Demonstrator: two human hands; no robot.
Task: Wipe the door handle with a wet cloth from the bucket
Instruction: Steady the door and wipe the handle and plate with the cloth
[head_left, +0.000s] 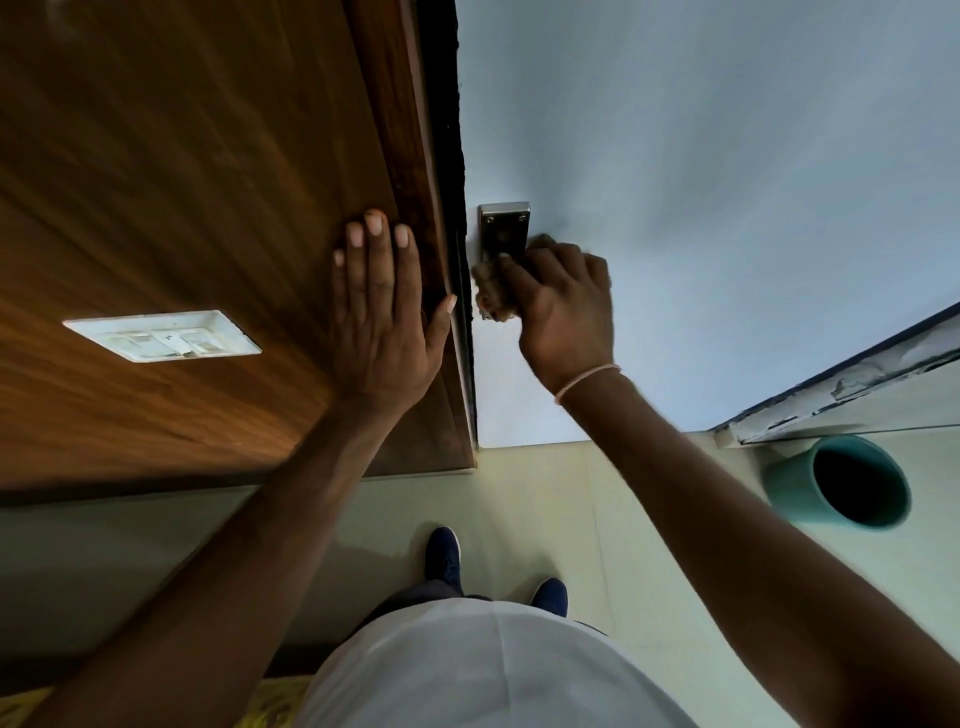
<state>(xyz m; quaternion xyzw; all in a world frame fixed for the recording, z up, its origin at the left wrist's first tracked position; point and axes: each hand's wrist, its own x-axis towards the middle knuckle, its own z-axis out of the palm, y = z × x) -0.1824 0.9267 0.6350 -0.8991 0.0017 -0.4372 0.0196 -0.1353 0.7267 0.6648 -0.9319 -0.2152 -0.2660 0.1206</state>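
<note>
The right hand (563, 306) is clenched around a brownish cloth (491, 288), bunched up and pressed against the lower part of the door handle (503, 234). Only the metal backplate of the handle shows, with 2 screws at its upper end; the lever itself is hidden behind the cloth and fingers. The plate is fixed to a pale blue-grey door (701, 182), close to its left edge. A thin pink band (587, 382) circles the right wrist.

The left hand (384, 317) is released and holds nothing: it lies flat, fingers extended and together, palm against the brown wood-grain panel (182, 182) left of the door. Its thumb reaches toward the dark gap between panel and door. The 2 hands are near each other, separated by that gap, and do not touch.

A white switch plate (162, 335) is mounted on the wood panel, well apart from the left hand.

A teal bucket (841, 486) stands on the pale floor (545, 509) at lower right, near the base of the door and well apart from the handle. Its interior is dark; contents cannot be determined.

2 dark blue shoes (442, 553) are visible on the floor below the hands, and a white shirt (483, 670) fills the bottom centre.
</note>
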